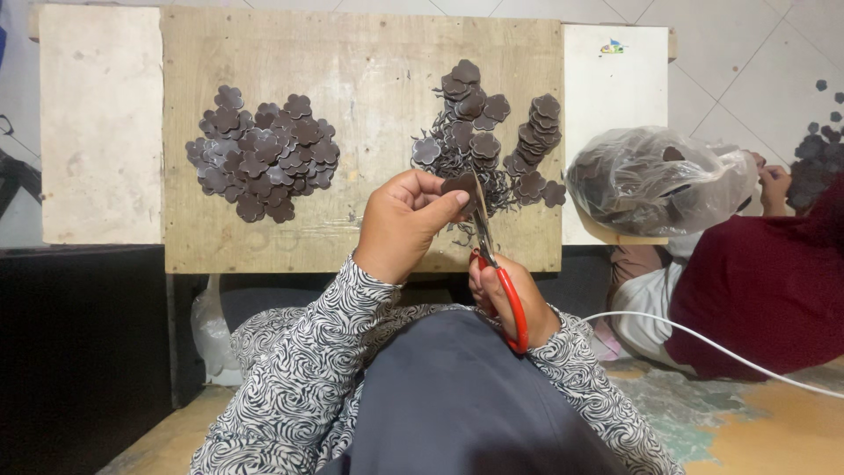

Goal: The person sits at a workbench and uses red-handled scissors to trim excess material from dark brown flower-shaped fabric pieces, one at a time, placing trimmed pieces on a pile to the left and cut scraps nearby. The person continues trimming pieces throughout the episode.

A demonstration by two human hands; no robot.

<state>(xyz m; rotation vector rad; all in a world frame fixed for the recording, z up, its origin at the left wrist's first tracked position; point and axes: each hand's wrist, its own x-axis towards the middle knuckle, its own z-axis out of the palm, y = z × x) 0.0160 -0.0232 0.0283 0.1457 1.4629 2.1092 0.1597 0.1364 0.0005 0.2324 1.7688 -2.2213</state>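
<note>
My left hand (406, 222) pinches a small dark brown flower-shaped piece (458, 184) over the front edge of a wooden board (360, 62). My right hand (510, 299) grips red-handled scissors (503, 286), whose blades point up and meet the piece. To the left on the board lies a heap of dark brown flower-shaped cutouts (262, 151). A second heap (492, 132), with stacked cutouts and thin trimmings, lies just beyond my hands.
A clear plastic bag (658, 180) with more brown pieces rests at the right, beside another person in a maroon top (765, 290). A white cable (703, 341) crosses the floor. Pale boards flank the wooden one. A dark cabinet stands at lower left.
</note>
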